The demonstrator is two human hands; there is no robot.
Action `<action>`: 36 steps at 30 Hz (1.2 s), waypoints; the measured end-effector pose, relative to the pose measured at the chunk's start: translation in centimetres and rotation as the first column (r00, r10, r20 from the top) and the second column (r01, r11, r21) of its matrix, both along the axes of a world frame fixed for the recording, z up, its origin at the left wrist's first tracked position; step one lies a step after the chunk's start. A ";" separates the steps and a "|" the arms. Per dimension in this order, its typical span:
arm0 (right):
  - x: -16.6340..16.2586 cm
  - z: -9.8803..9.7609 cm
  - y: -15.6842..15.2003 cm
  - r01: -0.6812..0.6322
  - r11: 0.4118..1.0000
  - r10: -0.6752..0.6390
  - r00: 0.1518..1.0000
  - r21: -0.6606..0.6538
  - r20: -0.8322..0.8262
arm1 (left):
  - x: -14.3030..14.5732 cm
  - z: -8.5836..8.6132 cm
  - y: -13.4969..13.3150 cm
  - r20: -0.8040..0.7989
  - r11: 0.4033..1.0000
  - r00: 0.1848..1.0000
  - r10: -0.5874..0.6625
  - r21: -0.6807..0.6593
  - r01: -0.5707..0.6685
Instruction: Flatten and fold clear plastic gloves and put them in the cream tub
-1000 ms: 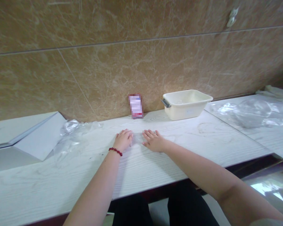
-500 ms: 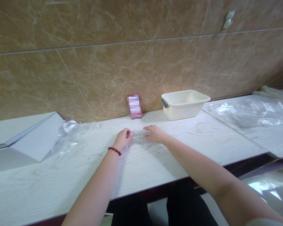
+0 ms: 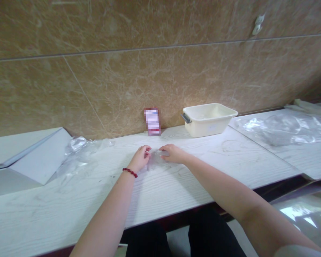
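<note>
A small piece of clear plastic, seemingly a bag [image 3: 156,156], lies between my hands just above the white tabletop. My left hand [image 3: 141,158], with a red bead bracelet at the wrist, has its fingers curled on the left side of the plastic. From the right, my right hand [image 3: 173,154] grips the other side between thumb and fingers. The plastic is see-through, so its exact shape and whether anything is inside cannot be made out. Behind the hands, a phone-like upright rectangle [image 3: 152,122] with a blurred face leans on the wall.
A cream plastic tub [image 3: 207,125] with a grey handle stands at the back right. Crumpled clear plastic [image 3: 79,151] lies beside a white box [image 3: 40,160] on the left. More clear sheeting [image 3: 291,128] covers the right tabletop. A brown marbled wall [image 3: 117,82] borders the back.
My hands have drawn slightly closer together, and the plastic between them looks more bunched. The tub, box and upright rectangle stay where they were.
</note>
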State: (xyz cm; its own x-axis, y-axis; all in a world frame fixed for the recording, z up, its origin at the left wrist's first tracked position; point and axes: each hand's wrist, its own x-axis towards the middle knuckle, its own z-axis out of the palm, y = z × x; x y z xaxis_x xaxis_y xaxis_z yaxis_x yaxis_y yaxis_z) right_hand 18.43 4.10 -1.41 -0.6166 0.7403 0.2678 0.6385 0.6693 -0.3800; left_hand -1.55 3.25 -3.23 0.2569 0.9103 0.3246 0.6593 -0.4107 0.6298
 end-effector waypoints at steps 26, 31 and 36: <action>0.5 2.1 -0.7 0.086 0.914 -0.156 0.977 -0.397 -0.148 | 2.0 1.0 -1.1 0.570 0.959 0.821 -0.035 -0.213 0.189; 0.7 2.3 -0.8 0.049 0.844 -0.156 0.975 -0.534 -0.158 | 2.4 0.9 -1.4 0.577 0.956 0.816 -0.017 -0.230 0.182; 1.2 2.7 -0.7 0.007 0.842 -0.070 0.993 -0.539 -0.096 | 2.4 1.3 -1.9 0.639 0.859 0.768 -0.035 -0.374 0.350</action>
State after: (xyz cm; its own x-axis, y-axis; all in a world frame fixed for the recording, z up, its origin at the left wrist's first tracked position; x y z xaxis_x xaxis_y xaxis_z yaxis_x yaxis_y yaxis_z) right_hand 19.62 3.37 1.25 -0.5754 0.8097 -0.1157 0.5935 0.3160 -0.7402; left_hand 0.83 1.35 -1.91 0.3422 0.9387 0.0414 0.0254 -0.0533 0.9983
